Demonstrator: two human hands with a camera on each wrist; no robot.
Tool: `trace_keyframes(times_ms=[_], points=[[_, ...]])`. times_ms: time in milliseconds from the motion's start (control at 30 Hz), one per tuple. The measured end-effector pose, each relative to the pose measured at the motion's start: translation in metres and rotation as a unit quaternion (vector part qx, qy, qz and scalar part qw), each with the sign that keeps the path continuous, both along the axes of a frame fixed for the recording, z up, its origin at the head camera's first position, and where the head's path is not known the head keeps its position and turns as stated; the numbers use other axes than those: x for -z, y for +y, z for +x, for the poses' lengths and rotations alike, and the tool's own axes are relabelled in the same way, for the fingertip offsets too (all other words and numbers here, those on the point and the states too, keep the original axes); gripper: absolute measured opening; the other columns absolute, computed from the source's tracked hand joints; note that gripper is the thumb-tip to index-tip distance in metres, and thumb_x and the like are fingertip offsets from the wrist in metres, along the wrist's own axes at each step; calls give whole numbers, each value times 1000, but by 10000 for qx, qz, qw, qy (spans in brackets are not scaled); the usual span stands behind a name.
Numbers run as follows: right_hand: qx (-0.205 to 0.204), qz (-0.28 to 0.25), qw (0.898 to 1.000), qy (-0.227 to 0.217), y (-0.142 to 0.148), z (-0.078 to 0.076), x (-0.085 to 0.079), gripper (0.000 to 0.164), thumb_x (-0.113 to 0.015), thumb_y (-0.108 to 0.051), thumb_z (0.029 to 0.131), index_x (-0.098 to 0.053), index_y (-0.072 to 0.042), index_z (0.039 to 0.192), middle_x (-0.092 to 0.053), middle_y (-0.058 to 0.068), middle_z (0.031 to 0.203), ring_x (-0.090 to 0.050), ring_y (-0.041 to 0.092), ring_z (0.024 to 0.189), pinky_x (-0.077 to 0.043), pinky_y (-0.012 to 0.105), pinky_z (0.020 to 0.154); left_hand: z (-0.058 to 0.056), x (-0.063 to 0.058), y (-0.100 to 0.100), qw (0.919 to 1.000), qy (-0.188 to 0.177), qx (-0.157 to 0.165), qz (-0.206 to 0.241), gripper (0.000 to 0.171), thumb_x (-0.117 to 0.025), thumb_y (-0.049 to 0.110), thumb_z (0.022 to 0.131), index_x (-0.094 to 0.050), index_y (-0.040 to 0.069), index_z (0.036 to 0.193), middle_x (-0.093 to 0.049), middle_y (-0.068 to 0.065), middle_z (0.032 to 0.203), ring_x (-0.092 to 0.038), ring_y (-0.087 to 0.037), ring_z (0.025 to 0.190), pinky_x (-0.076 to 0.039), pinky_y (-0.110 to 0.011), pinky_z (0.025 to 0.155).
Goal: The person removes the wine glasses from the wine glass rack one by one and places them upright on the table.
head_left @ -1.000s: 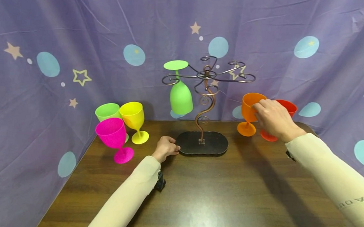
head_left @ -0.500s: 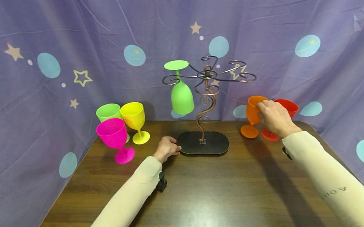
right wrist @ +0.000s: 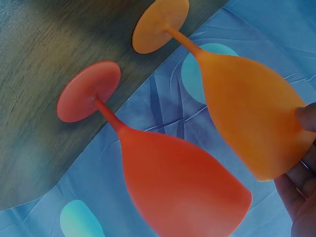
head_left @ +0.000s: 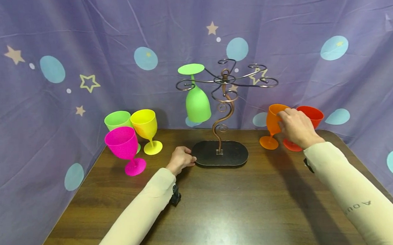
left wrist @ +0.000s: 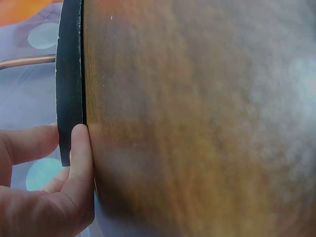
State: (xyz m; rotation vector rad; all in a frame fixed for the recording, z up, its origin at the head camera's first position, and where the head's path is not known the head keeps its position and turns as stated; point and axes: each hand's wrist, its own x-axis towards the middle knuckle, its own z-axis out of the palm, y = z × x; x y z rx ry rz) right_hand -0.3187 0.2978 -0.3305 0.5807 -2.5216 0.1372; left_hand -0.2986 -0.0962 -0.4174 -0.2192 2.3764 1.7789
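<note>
My left hand (head_left: 181,159) pinches the left end of the black oval base (head_left: 229,158) of a wire glass rack (head_left: 231,108). In the left wrist view, the thumb and a finger lie on opposite sides of the edge of that base. A light green goblet (head_left: 198,106) hangs upside down by its foot from the rack's left loop. At the right, my right hand (head_left: 297,128) grips an orange goblet (head_left: 273,123) near its rim, thumb on the bowl. The orange goblet is upright, foot at the tabletop. A red goblet (right wrist: 173,177) stands beside it, partly behind the hand.
On the left stand a magenta goblet (head_left: 122,144), a yellow goblet (head_left: 145,125) and another green goblet (head_left: 117,120), close together. A purple curtain (head_left: 96,17) hangs behind the brown wooden table (head_left: 203,210). Several curled arms spread from the rack's top.
Over the first half second, the orange goblet shifted slightly right and down in the right hand, toward the red one. Since then it has hardly moved. The left hand stays at the base.
</note>
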Motion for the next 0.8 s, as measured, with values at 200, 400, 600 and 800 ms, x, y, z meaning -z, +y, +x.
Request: trace_keyframes(times_ms=[200, 400, 600, 800], points=[[90, -26, 9999, -118, -2, 0, -1, 14, -65, -3, 80, -61, 0, 93, -55, 12, 79, -53, 37, 73, -43, 48, 64, 0, 1, 0, 10000, 7, -20, 44, 37, -64, -16, 78, -50, -17, 113, -50, -27, 109, -65, -24, 75, -58, -29, 66], [131, -179, 9997, -141, -12, 7, -6, 28, -66, -10, 82, -59, 4, 106, -58, 18, 91, -53, 39, 80, -46, 50, 70, 0, 2, 1, 9999, 51, -57, 75, 38, -64, -16, 77, -50, -17, 112, -49, -27, 107, -65, -24, 73, -58, -29, 66], [-439, -518, 9953, 691, -28, 14, 2, 21, -66, -13, 81, -62, 3, 94, -57, 17, 93, -52, 39, 86, -45, 51, 76, -2, 2, 1, 9999, 10, -92, 69, 37, -65, -16, 77, -51, -17, 111, -50, -26, 107, -64, -22, 71, -58, -29, 65], [-911, -602, 9894, 959, -50, 24, 18, 18, -65, -16, 81, -62, 1, 88, -57, 14, 90, -53, 36, 86, -46, 48, 77, -2, 5, 1, 9999, 72, -83, 130, 36, -64, -16, 77, -50, -17, 110, -48, -26, 107, -63, -22, 71, -58, -28, 65]])
